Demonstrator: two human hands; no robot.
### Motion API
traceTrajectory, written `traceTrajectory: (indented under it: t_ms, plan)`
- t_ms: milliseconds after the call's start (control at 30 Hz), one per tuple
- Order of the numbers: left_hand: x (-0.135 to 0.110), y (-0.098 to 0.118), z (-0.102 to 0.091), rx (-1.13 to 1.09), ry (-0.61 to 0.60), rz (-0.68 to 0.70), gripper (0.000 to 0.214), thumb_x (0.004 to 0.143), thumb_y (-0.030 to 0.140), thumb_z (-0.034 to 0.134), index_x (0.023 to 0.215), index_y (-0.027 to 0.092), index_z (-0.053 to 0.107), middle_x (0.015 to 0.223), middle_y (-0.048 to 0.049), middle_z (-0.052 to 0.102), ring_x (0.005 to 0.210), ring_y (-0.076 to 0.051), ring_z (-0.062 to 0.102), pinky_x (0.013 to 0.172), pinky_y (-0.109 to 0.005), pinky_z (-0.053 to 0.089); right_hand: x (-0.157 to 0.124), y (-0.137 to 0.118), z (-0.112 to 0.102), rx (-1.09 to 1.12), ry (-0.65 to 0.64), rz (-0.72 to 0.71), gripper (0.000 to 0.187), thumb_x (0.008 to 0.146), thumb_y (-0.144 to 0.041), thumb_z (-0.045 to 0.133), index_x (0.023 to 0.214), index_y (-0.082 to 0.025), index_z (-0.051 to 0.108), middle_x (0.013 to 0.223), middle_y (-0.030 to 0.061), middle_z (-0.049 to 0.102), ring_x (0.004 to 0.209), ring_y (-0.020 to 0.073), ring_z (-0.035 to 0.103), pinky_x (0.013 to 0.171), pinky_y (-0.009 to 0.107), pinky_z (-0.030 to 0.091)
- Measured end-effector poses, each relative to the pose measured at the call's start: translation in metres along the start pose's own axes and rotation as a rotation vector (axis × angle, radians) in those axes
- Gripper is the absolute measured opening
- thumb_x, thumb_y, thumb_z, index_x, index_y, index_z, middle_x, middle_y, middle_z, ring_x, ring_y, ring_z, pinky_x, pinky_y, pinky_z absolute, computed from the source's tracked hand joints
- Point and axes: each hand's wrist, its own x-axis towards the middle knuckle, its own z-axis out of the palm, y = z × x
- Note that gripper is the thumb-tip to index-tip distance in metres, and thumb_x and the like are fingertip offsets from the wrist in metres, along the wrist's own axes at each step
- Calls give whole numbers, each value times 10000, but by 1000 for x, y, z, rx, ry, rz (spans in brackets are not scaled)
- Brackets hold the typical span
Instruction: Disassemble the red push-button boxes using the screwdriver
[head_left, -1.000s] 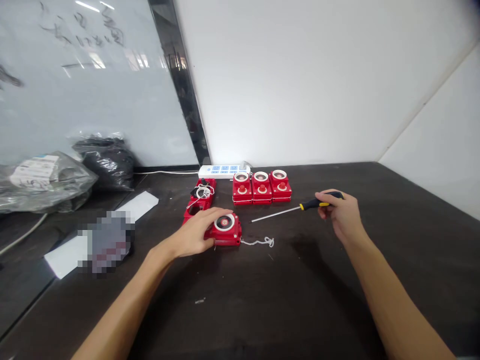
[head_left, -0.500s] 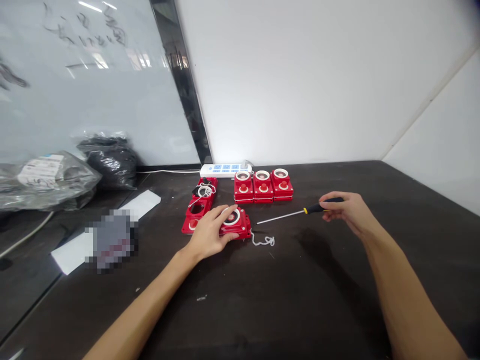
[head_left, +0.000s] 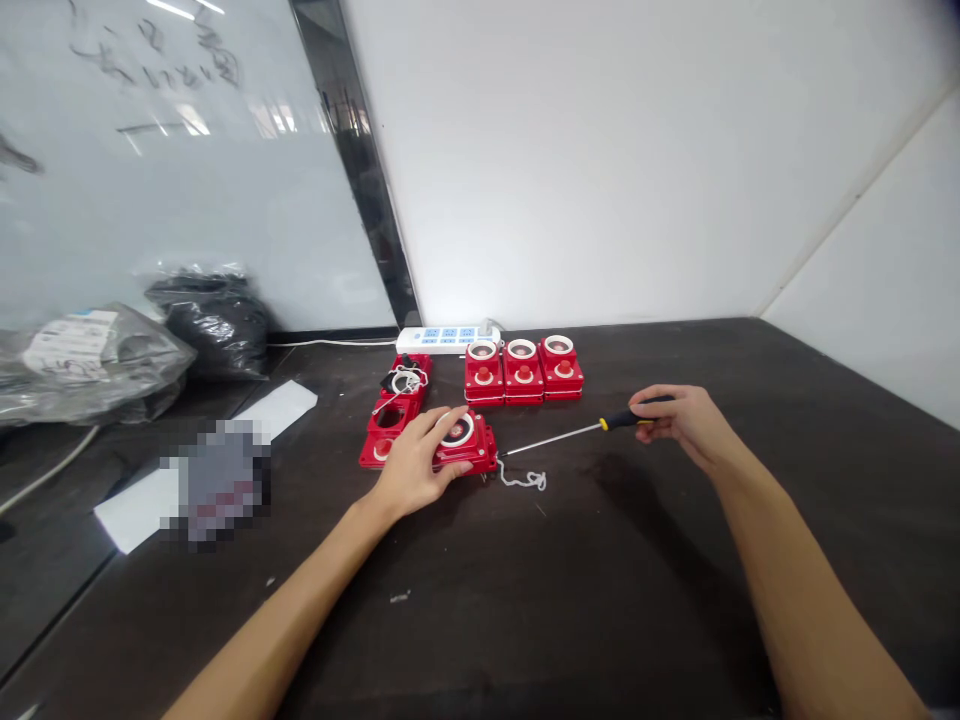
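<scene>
My left hand (head_left: 416, 460) is wrapped over a red alarm unit (head_left: 474, 452) with a white-ringed round speaker, pressing it to the dark table. In my right hand (head_left: 679, 420) is a screwdriver (head_left: 559, 437), its black and yellow handle gripped between thumb and fingers. The screwdriver's tip reaches the right end of the held unit, close to where a white cord (head_left: 525, 482) comes out. Whether the tip sits in a screw is too small to tell. An opened red housing (head_left: 390, 415) with loose white wire on it lies just behind my left hand.
Three red alarm units (head_left: 523, 375) stand in a row farther back. Behind them lies a white power strip (head_left: 442, 340) along the wall. At the left are plastic bags (head_left: 214, 320), a white sheet (head_left: 142, 510) and a pixelated object (head_left: 225, 482).
The screwdriver tip has moved left and slightly down, from just off the red unit to its right end. My left hand keeps its hold; the whole view has shifted slightly.
</scene>
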Motion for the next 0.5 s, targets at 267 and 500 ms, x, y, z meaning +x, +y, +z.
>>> traceTrajectory:
  t_ms: [267,500]
  plan:
    - [0,1,-1,10,-1,-1,661,849,441,650,1431,210,440,1380,-135,517,1272,-318,500,1077,-463,416,1,0,3,4,-6,19,275,463,-222,869,657,-134,696,498,54,622,399,190,593,412,307,512]
    - [-1,-1,0,11,-4,-2,664,854,460,636,1443,244,419,1393,-121,507,1278,-316,496,1082,-467,410,2,2,2,7,-7,26,286,457,-234,868,658,-120,699,486,52,618,394,180,594,409,291,519]
